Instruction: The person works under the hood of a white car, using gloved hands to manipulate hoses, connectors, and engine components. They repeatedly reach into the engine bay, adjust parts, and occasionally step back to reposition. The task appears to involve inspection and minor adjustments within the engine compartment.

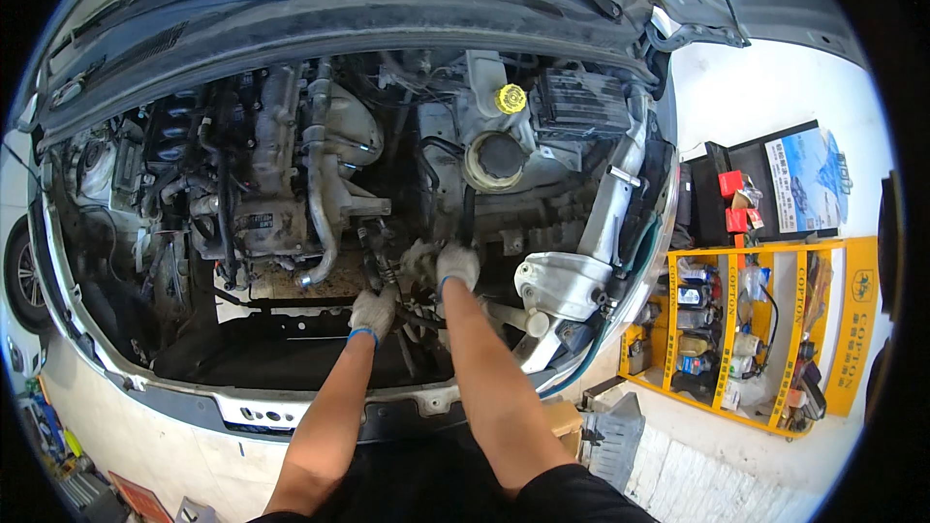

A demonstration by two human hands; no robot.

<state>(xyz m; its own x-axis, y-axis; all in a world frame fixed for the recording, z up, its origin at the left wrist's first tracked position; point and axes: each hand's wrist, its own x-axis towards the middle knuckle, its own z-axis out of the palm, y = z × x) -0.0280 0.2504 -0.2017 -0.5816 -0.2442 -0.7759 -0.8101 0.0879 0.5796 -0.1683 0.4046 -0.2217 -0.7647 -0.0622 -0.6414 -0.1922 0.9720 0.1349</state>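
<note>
Both my hands wear light grey work gloves and reach into a car's open engine bay. My left hand (373, 313) is closed at the lower end of a dark, ribbed part (376, 252) just right of the engine (262, 174); what its fingers grip is hard to make out. Further right and slightly deeper in, my right hand (457, 266) is curled with its back toward me. It lies directly below a dark hose (468, 218), and whatever it holds is hidden. A dusty, blurred grey shape shows between the two hands.
Behind my right hand stand a round reservoir (496, 157), a yellow cap (511, 99) and a black box (581, 102). A white metal bracket (562, 286) juts up on the right. The front crossmember (441, 399) runs under my forearms. A yellow shelf rack (664, 329) holds bottles.
</note>
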